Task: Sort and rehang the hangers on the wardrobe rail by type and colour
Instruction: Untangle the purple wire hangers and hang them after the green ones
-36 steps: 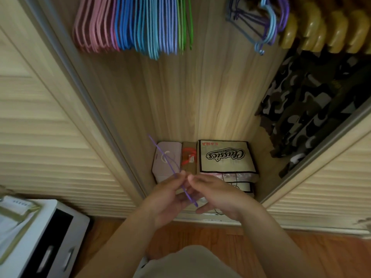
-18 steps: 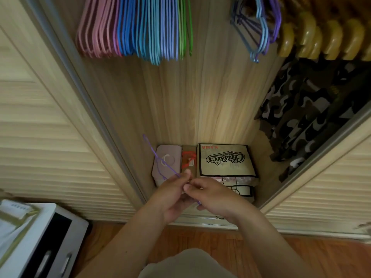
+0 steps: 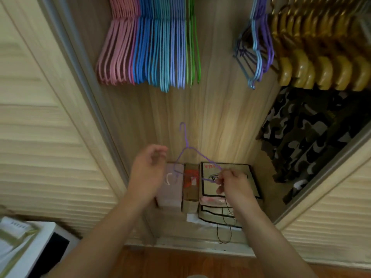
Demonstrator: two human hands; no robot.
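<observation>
A thin purple wire hanger [image 3: 187,149] stands upright in front of the wardrobe's back wall, hook at the top. My right hand [image 3: 232,182] pinches its right end. My left hand [image 3: 148,169] hovers just left of the hanger with loosely curled fingers, holding nothing. On the rail above hang sorted wire hangers: pink hangers [image 3: 116,53] at the left, blue hangers [image 3: 160,51] in the middle, green hangers [image 3: 193,45] beside them. A small mixed bunch of blue and purple hangers [image 3: 257,47] hangs further right, next to several wooden hangers [image 3: 319,73].
Camouflage clothing [image 3: 313,137] hangs at the right. Boxes and a printed bag [image 3: 226,171] sit on the wardrobe floor under my hands. Louvred sliding doors [image 3: 40,137] flank the opening. A white cabinet [image 3: 30,247] stands at lower left.
My hands have parted: the left has let go of the purple hanger and moved left, while the right has turned the hanger upright. The camera has tilted up, showing more of the rail.
</observation>
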